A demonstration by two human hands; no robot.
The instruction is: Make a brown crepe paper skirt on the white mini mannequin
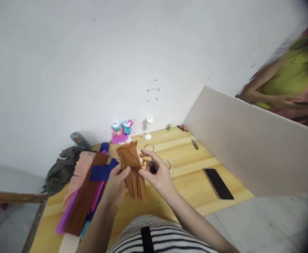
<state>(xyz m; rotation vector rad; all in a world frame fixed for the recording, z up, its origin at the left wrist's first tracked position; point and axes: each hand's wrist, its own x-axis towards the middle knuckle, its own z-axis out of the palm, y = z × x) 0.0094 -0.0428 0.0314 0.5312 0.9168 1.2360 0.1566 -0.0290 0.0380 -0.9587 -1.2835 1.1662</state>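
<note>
My left hand (117, 183) is closed on a pleated strip of brown fabric (132, 168), held up above the wooden table (185, 182). My right hand (156, 173) is beside the fabric's right edge, with a small dark blue tool pinched in its fingers and the forefinger and thumb stretched toward the cloth. What the tool is I cannot make out.
A pile of fabric strips (84, 191) in brown, pink, purple and blue lies at the left, with striped cloth (61, 168) behind. Small dressed doll stands (121, 133), a white stand (148, 127), tape rings, snips (194, 143) and a phone (218, 183) sit around. Another person (288, 84) is beyond the partition.
</note>
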